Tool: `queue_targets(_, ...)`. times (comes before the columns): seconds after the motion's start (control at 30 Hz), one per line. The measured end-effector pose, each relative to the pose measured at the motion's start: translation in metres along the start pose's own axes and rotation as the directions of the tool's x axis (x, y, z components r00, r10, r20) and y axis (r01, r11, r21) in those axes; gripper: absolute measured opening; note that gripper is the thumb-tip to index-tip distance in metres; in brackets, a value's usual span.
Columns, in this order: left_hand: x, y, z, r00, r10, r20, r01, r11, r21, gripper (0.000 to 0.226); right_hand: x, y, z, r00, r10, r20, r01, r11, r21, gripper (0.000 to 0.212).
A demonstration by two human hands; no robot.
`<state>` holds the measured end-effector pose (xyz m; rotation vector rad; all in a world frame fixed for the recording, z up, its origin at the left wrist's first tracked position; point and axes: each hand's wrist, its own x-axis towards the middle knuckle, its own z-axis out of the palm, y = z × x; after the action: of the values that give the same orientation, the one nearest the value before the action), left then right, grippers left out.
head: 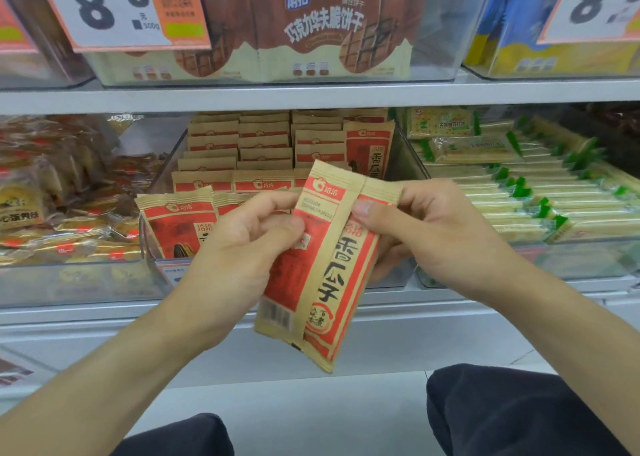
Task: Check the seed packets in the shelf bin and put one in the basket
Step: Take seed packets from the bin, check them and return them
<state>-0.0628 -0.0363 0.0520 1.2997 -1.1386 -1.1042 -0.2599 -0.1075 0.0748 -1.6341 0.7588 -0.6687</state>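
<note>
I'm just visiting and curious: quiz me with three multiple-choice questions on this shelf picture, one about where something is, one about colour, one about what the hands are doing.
1. Where is the bin of seed packets?
A. On the top shelf
B. On the shelf below the chocolate wafer packs
C. On the floor

2. What colours is the held seed packet?
A. Blue and white
B. Green and yellow
C. Red and tan

3. How is the packet held?
A. Pinched by both the left hand and the right hand
B. By one hand only
C. Lying in a basket

Answers: 1 B, the bin sits under the wafer shelf; 2 C, red panels on tan paper; 3 A, fingers of both hands pinch it.
</note>
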Motion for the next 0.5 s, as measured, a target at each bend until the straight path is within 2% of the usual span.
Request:
queue_targets(0.13,-0.001,-0.001,-0.001,0.994,0.053,-0.094,-0.047,0.997,0.061,0.03,-0.001,0.002,0.005,0.997,-0.007,0.079,0.011,0.999,-0.041,0.032)
queue_targets(0.23,0.0,-0.003,-0.003,0.99,0.072,-0.123,-0.062,0.994,0.086,0.025,-0.001,0.002,0.007,0.993,-0.015,0.116,0.021,0.998,-0.051,0.032)
queue_targets(0.33,-0.002,-0.001,-0.001,0.973,0.176,-0.147,-0.152,0.975,0.162,0.017,0.001,0.003,0.009,0.993,-0.005,0.12,0.011,0.999,-0.05,0.032)
queue_targets(0.43,-0.002,0.0,-0.001,0.957,0.257,-0.131,-0.21,0.932,0.295,0.03,0.001,0.006,0.012,0.993,0.002,0.116,0.005,0.998,-0.064,0.034)
queue_targets(0.5,-0.003,0.0,-0.001,0.957,0.263,-0.118,-0.213,0.921,0.325,0.038,0.001,0.006,0.012,0.994,-0.002,0.111,0.009,0.998,-0.059,0.039)
